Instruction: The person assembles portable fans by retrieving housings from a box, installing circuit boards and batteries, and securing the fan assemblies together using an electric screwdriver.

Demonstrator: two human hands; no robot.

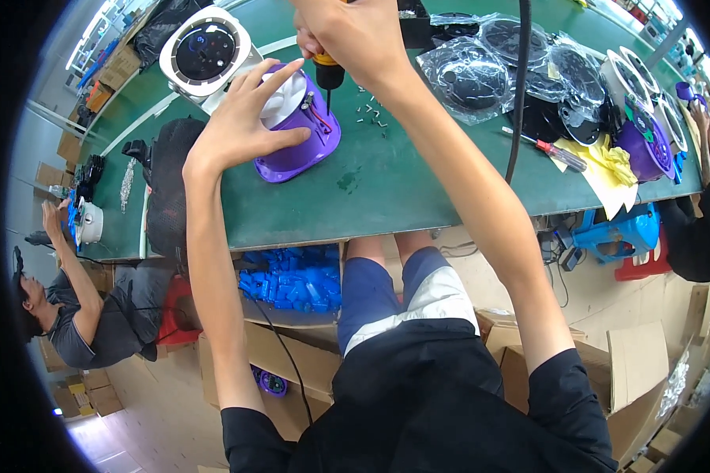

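A purple plastic housing with a white inner part and thin wires stands on the green bench. My left hand spans it, thumb on the purple side and fingers stretched across the top, holding it. My right hand is wrapped round a yellow-and-black electric screwdriver, held upright. Its bit points down at the housing's near right edge; whether it sits in a screw I cannot tell. Several small screws lie scattered just right of the housing. Behind my left hand is a white unit with a round black face.
Plastic-wrapped black discs lie at the back right, near a red-handled screwdriver and yellow gloves. A black cable hangs before them. A black bag is at left. Blue parts fill a box below. Co-workers sit both sides.
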